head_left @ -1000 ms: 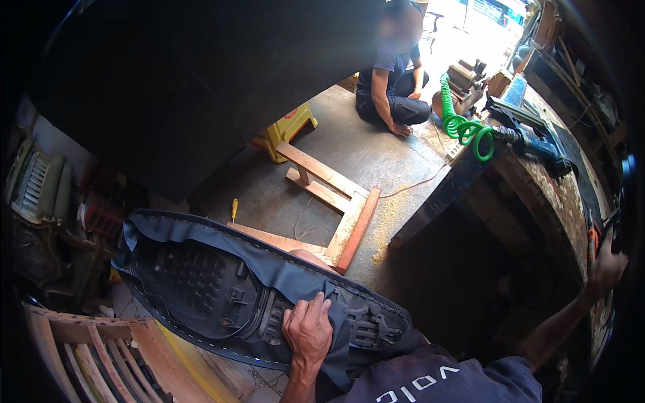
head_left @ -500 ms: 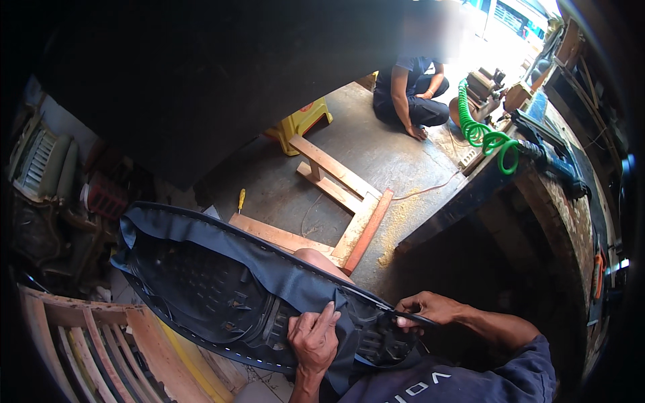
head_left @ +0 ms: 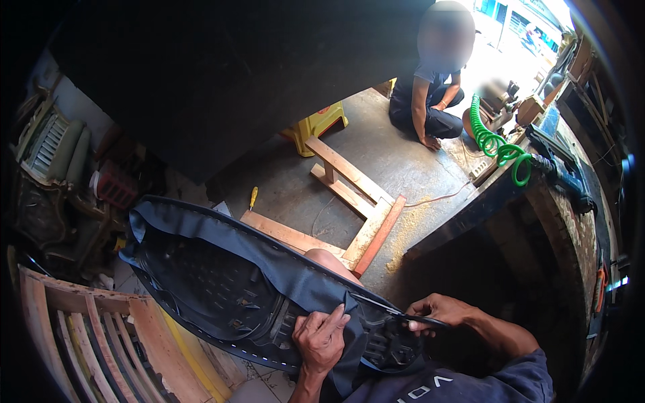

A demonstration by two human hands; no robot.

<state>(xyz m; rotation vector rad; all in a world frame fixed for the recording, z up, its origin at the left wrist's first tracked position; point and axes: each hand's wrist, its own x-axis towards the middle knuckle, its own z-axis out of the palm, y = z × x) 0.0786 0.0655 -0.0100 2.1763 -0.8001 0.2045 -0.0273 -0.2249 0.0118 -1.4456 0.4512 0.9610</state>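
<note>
A long motorcycle seat (head_left: 201,282) lies upside down across my lap, its black plastic base facing up. The black vinyl cover (head_left: 295,277) is folded over the rim, with a row of staples along the edge. My left hand (head_left: 320,337) presses and pinches a loose flap of the cover near the narrower right part. In my right hand (head_left: 440,313) is a pair of scissors (head_left: 376,303) with dark handles. Their pale blades point left along the cover's far edge, close to my left fingertips. How far the blades are apart cannot be made out.
Beyond the seat lies a wooden frame (head_left: 366,232) on the floor, with a yellow-handled screwdriver (head_left: 253,197) and a yellow stool (head_left: 321,127). A person (head_left: 430,101) crouches farther back. A green coiled hose (head_left: 494,144) runs to the right-hand bench. A slatted wooden piece (head_left: 101,336) stands at lower left.
The whole view has shifted slightly, so the floor, the frame and the crouching person sit farther right and lower. Both hands keep nearly the same places on the seat and scissors.
</note>
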